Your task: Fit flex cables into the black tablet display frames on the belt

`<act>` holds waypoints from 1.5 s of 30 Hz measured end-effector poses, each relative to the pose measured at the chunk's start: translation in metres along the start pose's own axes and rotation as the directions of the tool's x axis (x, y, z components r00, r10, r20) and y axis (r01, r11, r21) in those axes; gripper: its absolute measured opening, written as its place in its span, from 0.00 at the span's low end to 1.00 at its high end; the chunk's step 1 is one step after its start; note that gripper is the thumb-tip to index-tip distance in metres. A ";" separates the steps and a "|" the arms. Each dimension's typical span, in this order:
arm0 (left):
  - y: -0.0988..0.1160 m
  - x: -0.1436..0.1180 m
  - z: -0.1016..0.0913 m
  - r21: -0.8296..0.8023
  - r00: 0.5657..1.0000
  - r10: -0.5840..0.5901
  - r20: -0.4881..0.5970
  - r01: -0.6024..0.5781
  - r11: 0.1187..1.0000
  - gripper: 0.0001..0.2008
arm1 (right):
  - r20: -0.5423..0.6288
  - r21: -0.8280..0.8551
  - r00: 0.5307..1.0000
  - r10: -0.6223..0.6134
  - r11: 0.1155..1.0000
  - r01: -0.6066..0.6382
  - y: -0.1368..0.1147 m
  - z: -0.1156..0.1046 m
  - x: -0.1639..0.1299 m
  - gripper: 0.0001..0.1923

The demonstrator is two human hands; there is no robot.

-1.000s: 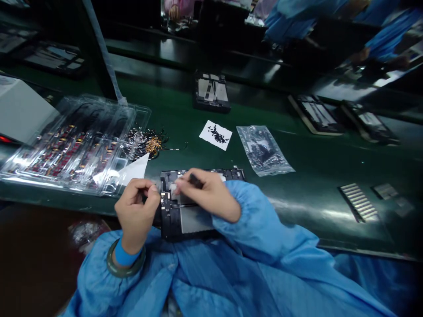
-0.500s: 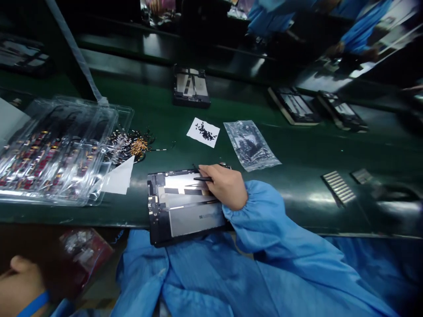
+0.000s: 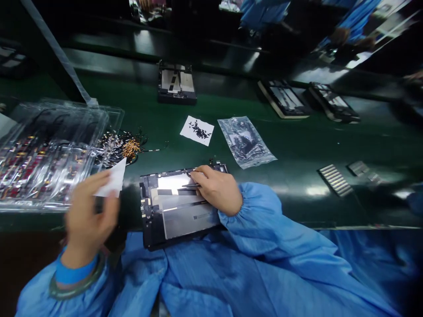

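An opened tablet (image 3: 180, 207) with bare inner parts lies at the bench's front edge, its lower side against the blue gown. My right hand (image 3: 220, 189) rests on the tablet's upper right part, fingers closed around dark tweezers (image 3: 190, 186) that point left over a silver panel. To the left of the tablet, my left hand (image 3: 90, 211) hangs in the air, blurred, its thumb and fingers apart and nothing seen between them. Its fingertips overlap the white paper piece (image 3: 116, 178) in view; whether they touch it I cannot tell.
Clear plastic trays (image 3: 49, 158) hold strips of small parts, beside a heap of cables (image 3: 130, 149). Small black pieces lie on a white paper square (image 3: 194, 138) near a plastic bag (image 3: 246, 141). Another opened device (image 3: 176, 83) lies behind. Silver strips (image 3: 335, 179) lie right.
My left hand has risen from below the bench edge at lower left to beside the white paper. My right hand stays over the tablet with the tweezers. The view has shifted slightly.
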State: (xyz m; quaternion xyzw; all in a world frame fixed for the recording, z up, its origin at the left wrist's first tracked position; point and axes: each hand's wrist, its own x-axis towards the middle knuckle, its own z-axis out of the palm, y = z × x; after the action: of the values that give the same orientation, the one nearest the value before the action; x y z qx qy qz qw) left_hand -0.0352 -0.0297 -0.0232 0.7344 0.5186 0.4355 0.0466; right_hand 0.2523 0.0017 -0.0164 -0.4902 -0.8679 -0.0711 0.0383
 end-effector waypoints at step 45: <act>0.037 0.040 0.089 0.119 0.672 0.444 0.593 -0.618 0.777 0.20 | -0.341 -0.053 0.912 -0.230 0.973 0.225 0.033 0.012 -0.020 0.16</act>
State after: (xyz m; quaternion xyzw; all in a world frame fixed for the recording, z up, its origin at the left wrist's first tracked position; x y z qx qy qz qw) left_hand 0.0554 0.0196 -0.0353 0.9427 0.3058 0.1205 -0.0575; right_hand 0.2907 0.0033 -0.0284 -0.3660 -0.8984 -0.1652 0.1779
